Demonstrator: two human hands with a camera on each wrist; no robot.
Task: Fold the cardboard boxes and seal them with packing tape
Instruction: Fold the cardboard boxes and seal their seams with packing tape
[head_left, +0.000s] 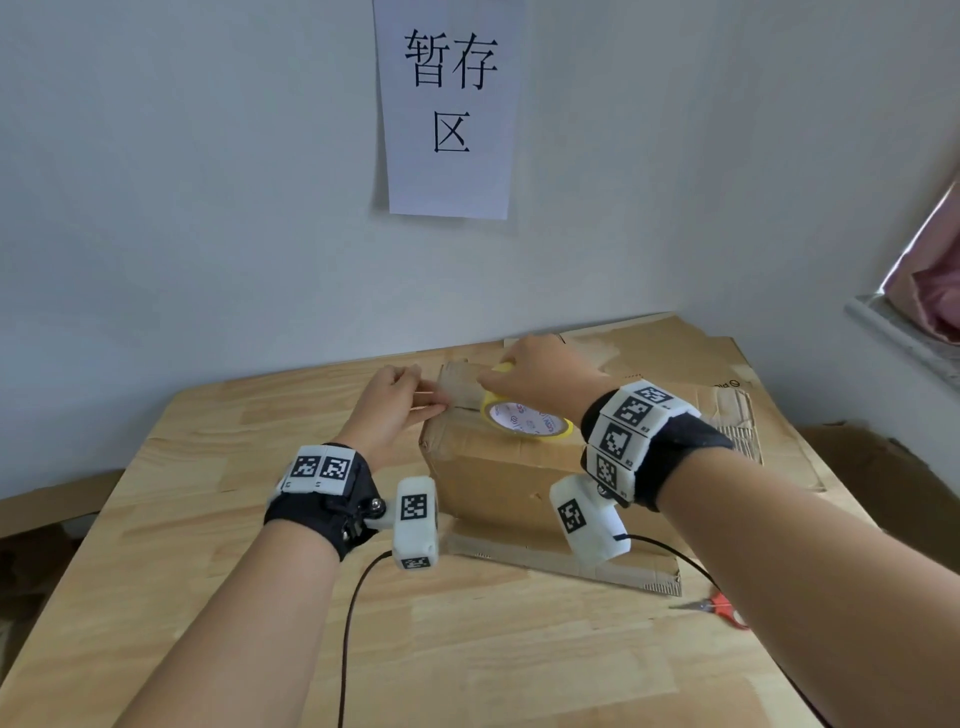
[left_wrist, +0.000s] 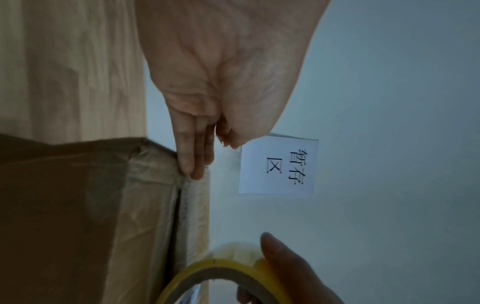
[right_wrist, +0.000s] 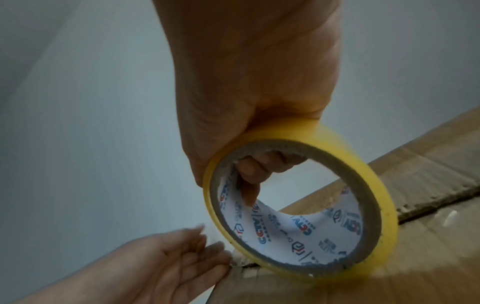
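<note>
A brown cardboard box stands on the wooden table, its top flaps folded down with a seam between them. My left hand lays its straight fingers against the box's top left edge, at the end of the seam. My right hand grips a yellow roll of packing tape, fingers hooked through the core, and holds it on edge on the box top near that same end. The roll stands just beside the left hand. Whether any tape is stuck down is hidden.
Flattened cardboard sheets lie behind and under the box to the right. Red-handled scissors lie near the table's right edge. A paper sign hangs on the wall close behind. Black cables trail from both wrist cameras.
</note>
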